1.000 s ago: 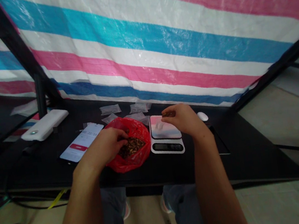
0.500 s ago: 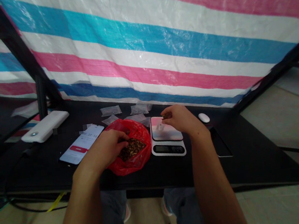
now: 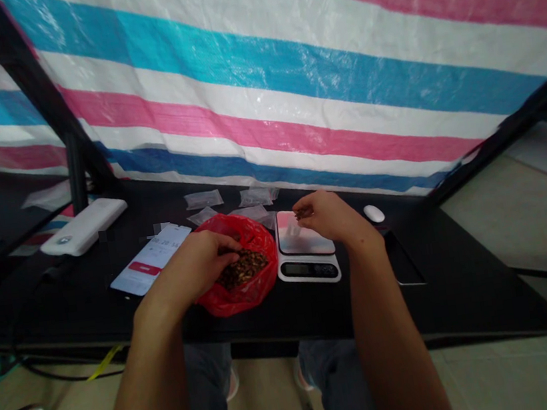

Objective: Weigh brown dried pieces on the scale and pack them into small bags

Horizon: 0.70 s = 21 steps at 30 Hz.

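Note:
My right hand (image 3: 322,215) is above the white kitchen scale (image 3: 307,269), its fingertips closed round a few small brown dried pieces (image 3: 301,214). The scale's plate looks glossy, with pale reflections on it. Left of the scale stands a red plastic bag (image 3: 238,299), its mouth spread wide, with many brown dried pieces (image 3: 246,266) inside. Over the bag's left side reaches my left hand (image 3: 207,254). Its index finger and thumb are apart, close to the pieces. The other fingertips of that hand are partly hidden.
Several small clear plastic bags (image 3: 203,199) lie behind the red bag. A lit phone (image 3: 148,265) and a white power bank-like block (image 3: 85,226) are at left. Right of the scale are a white mouse (image 3: 374,213) and a dark flat device (image 3: 401,259). A striped sheet hangs behind.
The fingers of my left hand have stretched a little over the pieces in the bag. My right hand stays above the scale with its pieces; the view has shifted slightly.

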Tool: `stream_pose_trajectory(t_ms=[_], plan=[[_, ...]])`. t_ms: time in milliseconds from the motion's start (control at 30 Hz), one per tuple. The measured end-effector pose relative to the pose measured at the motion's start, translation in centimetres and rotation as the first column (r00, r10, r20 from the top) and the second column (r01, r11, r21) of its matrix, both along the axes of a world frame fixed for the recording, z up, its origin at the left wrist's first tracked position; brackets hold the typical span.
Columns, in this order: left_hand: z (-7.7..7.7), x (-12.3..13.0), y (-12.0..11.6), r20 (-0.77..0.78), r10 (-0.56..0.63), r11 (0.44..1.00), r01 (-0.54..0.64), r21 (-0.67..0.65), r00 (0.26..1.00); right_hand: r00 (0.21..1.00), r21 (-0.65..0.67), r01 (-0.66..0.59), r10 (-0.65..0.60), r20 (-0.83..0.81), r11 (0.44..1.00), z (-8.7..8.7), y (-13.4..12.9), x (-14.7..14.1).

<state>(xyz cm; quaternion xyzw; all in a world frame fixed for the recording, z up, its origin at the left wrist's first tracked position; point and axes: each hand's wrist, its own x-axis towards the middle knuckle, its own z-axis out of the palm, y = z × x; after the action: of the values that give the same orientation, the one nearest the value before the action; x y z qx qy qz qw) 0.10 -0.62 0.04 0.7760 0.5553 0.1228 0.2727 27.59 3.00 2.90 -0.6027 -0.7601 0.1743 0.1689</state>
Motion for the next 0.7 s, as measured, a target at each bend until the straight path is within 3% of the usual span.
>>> stream_pose_trajectory(t_ms=[333,533,600,700], plan=[[-0.3,-0.6,-0.1,0.026,-0.015,0.998,0.017,-0.06,1.0,0.999,0.042,0.024,-0.023,-0.035,0.999,0.1,-0.2,0.1],[-0.3,-0.6,0.0,0.021,-0.016,1.0,0.017,-0.02,1.0,0.999,0.125,0.022,-0.015,-0.052,0.992,2.2,-1.8,-0.6],[-0.2,-0.6,0.0,0.0,-0.006,1.0,0.006,-0.026,1.0,0.991,0.082,-0.052,0.062,-0.119,0.995,2.7,-2.7,-1.9],[-0.4,-0.7,0.1,-0.016,-0.021,0.999,0.021,-0.046,1.0,0.931,-0.044,-0.336,0.325,-0.166,0.941,2.1,-4.0,-5.2]])
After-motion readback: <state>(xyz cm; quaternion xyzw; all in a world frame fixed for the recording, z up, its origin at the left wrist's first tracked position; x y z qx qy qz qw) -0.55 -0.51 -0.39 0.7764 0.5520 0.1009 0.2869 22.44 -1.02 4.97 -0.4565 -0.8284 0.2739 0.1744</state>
